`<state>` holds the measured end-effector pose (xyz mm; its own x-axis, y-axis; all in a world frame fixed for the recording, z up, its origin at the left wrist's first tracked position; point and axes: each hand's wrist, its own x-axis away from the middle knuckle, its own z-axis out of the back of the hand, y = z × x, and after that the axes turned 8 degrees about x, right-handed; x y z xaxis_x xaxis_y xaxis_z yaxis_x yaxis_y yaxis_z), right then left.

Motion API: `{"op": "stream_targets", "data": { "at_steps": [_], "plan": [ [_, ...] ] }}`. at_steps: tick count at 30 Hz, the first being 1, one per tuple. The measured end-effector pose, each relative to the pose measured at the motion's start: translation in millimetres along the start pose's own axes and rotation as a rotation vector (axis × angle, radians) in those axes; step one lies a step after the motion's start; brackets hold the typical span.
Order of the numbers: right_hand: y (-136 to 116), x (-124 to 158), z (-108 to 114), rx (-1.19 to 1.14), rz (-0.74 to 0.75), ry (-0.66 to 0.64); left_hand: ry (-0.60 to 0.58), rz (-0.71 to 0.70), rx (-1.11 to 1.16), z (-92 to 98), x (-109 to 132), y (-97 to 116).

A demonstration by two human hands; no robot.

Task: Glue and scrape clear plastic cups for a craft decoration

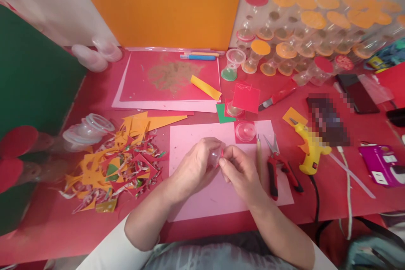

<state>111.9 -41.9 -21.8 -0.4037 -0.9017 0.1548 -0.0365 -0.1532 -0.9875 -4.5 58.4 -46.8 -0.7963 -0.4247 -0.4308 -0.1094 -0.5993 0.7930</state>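
Observation:
My left hand (pixel 195 163) is closed around a small clear plastic cup (pixel 214 158), held above the pink sheet (pixel 202 202). The cup has a red edge on its right side. My right hand (pixel 239 171) pinches that red edge between thumb and fingers. Just beyond the hands, another clear cup (pixel 245 131) sits on a red paper square. To the right of my right hand lie a wooden-handled tool (pixel 259 160) and red-handled pruning shears (pixel 278 168). My fingers hide part of the held cup.
A yellow glue gun (pixel 308 145) with a cord lies to the right. Paper scraps (pixel 126 168) are heaped on the left. Joined clear cups with orange and red ends (pixel 286 50) crowd the back right. A red utility knife (pixel 280 93) lies before them.

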Motion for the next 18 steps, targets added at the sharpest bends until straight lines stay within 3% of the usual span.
{"op": "stream_targets", "data": {
  "at_steps": [10, 18],
  "plan": [
    [1.6, -0.4, -2.4, 0.247, 0.084, 0.171, -0.035, 0.031, -0.227, 7.5, -0.6, 7.7],
    [-3.6, 0.8, -3.2, 0.063, -0.007, 0.076, 0.039, 0.045, -0.120, 2.8, 3.1, 0.9]
  ]
}}
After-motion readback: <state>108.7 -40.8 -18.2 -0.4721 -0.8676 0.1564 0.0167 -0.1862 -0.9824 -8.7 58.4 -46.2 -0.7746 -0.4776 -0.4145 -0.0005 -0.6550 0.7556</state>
